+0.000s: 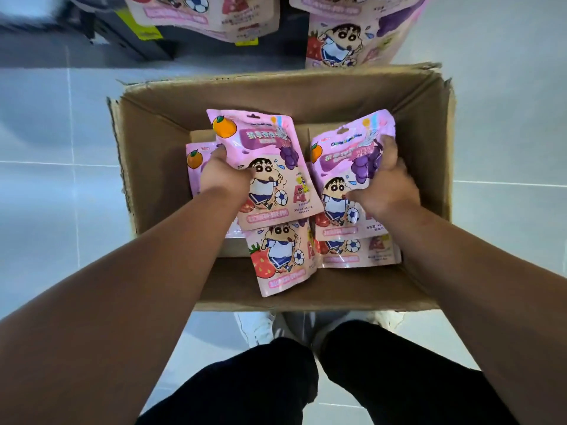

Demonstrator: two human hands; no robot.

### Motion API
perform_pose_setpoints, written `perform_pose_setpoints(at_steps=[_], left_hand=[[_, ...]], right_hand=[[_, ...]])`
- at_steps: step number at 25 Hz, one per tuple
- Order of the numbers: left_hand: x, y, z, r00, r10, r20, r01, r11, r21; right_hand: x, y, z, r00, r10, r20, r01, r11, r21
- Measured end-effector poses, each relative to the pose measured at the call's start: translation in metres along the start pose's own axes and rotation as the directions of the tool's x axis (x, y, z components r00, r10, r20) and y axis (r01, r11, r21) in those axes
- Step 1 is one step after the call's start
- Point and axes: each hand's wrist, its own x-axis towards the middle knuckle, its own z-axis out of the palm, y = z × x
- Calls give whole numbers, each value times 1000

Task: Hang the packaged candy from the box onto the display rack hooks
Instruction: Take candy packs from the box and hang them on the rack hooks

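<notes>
An open cardboard box [159, 133] stands on the floor below me, with several pink cartoon-printed candy bags inside. My left hand [222, 174] grips one candy bag [267, 148] by its left edge, lifted and tilted above the others. My right hand [385, 187] holds a second candy bag [346, 157] by its right side. More bags lie under them: one with a strawberry [276, 259], one at the right [359, 251] and one at the left [196, 161]. At the top of the view, hung candy bags [349, 41] dangle from the rack; the hooks are out of sight.
Another hung bag [211, 13] shows at the top middle. A dark shelf base [132, 38] sits at the upper left. Pale floor tiles [55, 179] surround the box. My legs [270, 388] and white shoes are just in front of the box's near wall.
</notes>
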Motion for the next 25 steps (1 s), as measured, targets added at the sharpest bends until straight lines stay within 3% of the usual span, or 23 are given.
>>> perform_pose_setpoints(at_steps=[3, 6, 10, 17, 25], left_hand=[[-21, 13, -18, 999, 41, -24, -40, 998, 55], [-45, 21, -34, 998, 59, -3, -59, 998, 6], [-78, 32, -66, 997, 9, 83, 5, 986, -168], [-121, 51, -131, 971, -68, 229, 140, 938, -317], [-182, 93, -203, 888, 38, 459, 203, 863, -463]], right_hand=[[-30, -2, -13, 997, -68, -25, 70, 995, 73], [-55, -4, -28, 996, -78, -54, 86, 982, 169], [-89, -6, -63, 996, -76, -45, 87, 939, 331], [-143, -31, -135, 994, -112, -18, 106, 871, 480], [-205, -75, -216, 994, -95, -52, 106, 768, 631]])
